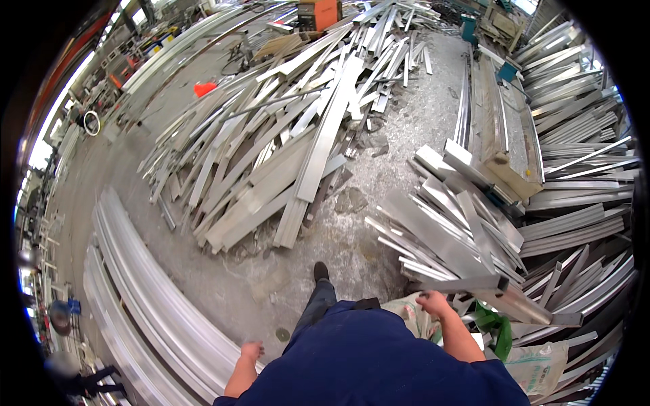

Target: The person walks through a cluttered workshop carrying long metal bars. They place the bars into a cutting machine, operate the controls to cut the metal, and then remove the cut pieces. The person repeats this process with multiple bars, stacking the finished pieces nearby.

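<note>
My left hand [252, 352] hangs low at my left side, its fingers loose and a little apart, with nothing seen in it. Beside it lies a stack of long silvery metal profiles [162, 291]. On the other side, my right hand [433, 303] is held with its fingers curled in; whether anything small is inside is hidden. Just beyond that hand, the end of a square metal tube [474, 284] sticks out from a heap. A pale woven sack [408, 310] shows behind the hand, partly covered by my body.
A big pile of metal strips [271, 183] spreads over the floor ahead. A smaller heap of offcuts [440, 230] lies to the right, by a long trough-like bench [511, 135]. Stacked profiles [575, 135] line the far right. An orange box-shaped machine [318, 15] stands behind the pile.
</note>
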Tool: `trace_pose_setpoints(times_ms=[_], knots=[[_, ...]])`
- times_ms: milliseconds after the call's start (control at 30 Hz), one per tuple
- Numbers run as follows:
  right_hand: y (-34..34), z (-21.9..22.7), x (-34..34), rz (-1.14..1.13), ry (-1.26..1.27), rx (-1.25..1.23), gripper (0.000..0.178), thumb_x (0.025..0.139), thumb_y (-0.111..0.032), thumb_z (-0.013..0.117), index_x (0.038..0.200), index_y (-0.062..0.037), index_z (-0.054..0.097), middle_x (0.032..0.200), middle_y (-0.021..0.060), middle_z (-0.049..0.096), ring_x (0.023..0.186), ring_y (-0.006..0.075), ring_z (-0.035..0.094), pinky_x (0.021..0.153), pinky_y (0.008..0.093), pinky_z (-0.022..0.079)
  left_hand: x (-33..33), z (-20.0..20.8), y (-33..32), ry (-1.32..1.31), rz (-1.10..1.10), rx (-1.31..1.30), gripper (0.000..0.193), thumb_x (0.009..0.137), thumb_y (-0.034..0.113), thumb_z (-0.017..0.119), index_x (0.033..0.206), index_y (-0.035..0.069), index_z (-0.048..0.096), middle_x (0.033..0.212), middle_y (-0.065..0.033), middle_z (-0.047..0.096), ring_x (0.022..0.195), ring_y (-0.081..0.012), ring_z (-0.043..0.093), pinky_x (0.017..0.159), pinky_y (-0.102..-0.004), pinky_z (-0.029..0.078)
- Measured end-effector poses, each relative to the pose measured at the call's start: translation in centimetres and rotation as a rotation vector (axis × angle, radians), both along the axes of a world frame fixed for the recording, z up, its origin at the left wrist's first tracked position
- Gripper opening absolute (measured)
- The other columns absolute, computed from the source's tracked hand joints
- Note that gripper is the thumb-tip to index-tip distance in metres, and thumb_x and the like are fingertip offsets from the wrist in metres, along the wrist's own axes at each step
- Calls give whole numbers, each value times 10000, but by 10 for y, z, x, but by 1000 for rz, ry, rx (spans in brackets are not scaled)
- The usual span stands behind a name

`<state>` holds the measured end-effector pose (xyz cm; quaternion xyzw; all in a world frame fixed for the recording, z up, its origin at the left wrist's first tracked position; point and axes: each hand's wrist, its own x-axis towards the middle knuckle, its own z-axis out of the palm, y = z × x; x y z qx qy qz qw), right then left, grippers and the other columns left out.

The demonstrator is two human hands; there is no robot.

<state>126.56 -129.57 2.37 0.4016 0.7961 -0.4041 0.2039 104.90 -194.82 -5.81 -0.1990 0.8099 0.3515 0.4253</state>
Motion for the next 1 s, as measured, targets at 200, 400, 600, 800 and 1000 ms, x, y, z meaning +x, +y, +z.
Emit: trace_pose_setpoints(times_ms=[200,400,600,800,1000], knots=[[46,-51,-29,-427,-79,-253,336,849,-270,635,1024,17,644,780,123,654,620,221,641,534,357,505,-272,15,139,173,44,143,346,846,252,631,1039,-35,622,846,-125,656,685,-207,626,606,-335,495],[56,-30,-102,-841,-48,-401,295,887,-213,605,1057,28,615,800,155,657,650,246,635,572,361,517,-416,52,287,174,-288,199,412,822,262,664,1058,-75,631,886,-136,672,744,-211,640,665,-327,517],[117,-64,-166,-885,-251,-471,288,879,-208,646,999,54,648,814,162,675,652,255,643,561,377,512,-524,50,428,147,-481,145,382,824,267,664,1015,-64,664,899,-140,690,764,-200,648,695,-336,520],[267,-111,-282,-1053,-85,-469,278,876,-217,639,980,41,651,822,158,675,577,228,597,504,352,491,-616,15,496,56,-309,-33,363,786,319,699,954,-4,698,825,-88,683,703,-202,635,611,-351,493],[461,-108,-444,-803,139,-320,270,864,-218,634,969,31,648,837,148,671,654,201,622,558,339,505,-672,33,591,91,-573,-146,371,756,291,726,883,-56,689,756,-151,670,607,-236,628,565,-379,496]])
